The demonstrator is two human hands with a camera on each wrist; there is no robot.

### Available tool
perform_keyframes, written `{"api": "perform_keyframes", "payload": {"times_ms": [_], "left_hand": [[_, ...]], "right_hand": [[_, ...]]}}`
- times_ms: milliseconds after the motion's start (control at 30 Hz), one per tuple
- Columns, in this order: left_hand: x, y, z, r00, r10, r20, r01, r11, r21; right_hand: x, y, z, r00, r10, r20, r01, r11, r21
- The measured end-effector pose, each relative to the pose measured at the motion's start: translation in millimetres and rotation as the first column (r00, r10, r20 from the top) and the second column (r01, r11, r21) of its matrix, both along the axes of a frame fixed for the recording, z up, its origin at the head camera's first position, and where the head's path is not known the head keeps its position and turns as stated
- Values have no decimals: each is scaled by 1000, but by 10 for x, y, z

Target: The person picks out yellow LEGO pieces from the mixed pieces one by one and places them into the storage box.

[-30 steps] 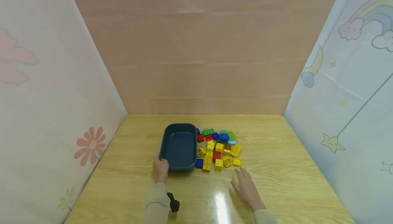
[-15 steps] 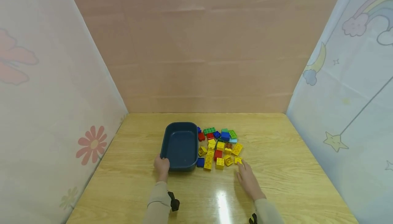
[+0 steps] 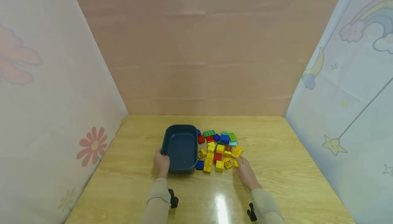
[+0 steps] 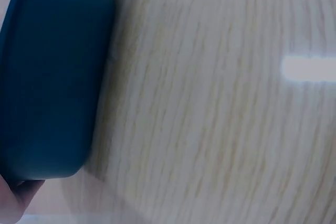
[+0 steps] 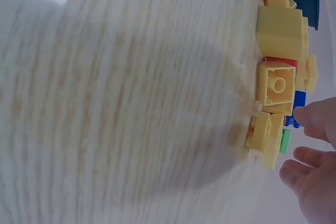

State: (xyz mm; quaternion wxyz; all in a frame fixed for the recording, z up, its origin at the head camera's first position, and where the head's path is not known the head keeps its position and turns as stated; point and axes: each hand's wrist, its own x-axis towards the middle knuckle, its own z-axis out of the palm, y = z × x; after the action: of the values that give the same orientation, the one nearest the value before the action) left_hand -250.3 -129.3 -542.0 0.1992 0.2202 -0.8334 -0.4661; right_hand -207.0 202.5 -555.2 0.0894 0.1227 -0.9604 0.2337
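Observation:
My left hand (image 3: pixel 161 164) grips the near left corner of a dark blue plastic basin (image 3: pixel 165 149), thumb over the rim. In the left wrist view the basin's outer wall (image 4: pixel 52 77) fills the left side, and only a bit of the hand shows below it. My right hand (image 3: pixel 246 174) reaches in at the near right edge of a pile of toy building blocks. Its fingertips overlap a small yellow block (image 3: pixel 236 163) and partly hide it. In the right wrist view the thumb and fingers (image 5: pixel 296 171) stand apart, close to a small yellow block (image 5: pixel 260 131).
Right of the basin lie several blocks: a long yellow block (image 3: pixel 207 165), a red block (image 3: pixel 218 157), a blue block (image 3: pixel 225 139) and a green block (image 3: pixel 209 133) among them. A printed cloth (image 3: pixel 347 114) walls the right side; a brown sheet (image 3: pixel 202 63) stands behind the wooden table (image 3: pixel 264 138).
My right hand has moved forward from in front of the pile to the small yellow block at its right edge. The left hand keeps its grip on the basin, which stays put.

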Motion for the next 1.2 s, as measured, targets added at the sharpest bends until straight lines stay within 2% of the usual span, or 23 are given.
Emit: {"api": "perform_keyframes", "payload": {"times_ms": [200,400,533,800,933,1200], "left_hand": [[-8,-29,-98,997,-5,75,5,1000,-1],[3,-38,-180,998,-4,64,4,1000,1],[13,-37,-180,998,-11,63,10,1000,7],[11,-27,-148,997,-25,73,24,1000,9],[13,-18,-148,998,-19,58,19,1000,-9],[15,-17,-163,999,-15,33,16,1000,-27]], "right_hand": [[-33,-1,-41,1000,-12,16,11,999,37],[-49,19,-121,998,-14,58,11,999,42],[-43,28,-168,998,-11,68,8,999,44],[-37,8,-176,999,-36,36,34,999,42],[-47,0,-172,998,-46,42,45,998,40],[-49,-13,-157,998,-57,-7,58,997,42]]}}
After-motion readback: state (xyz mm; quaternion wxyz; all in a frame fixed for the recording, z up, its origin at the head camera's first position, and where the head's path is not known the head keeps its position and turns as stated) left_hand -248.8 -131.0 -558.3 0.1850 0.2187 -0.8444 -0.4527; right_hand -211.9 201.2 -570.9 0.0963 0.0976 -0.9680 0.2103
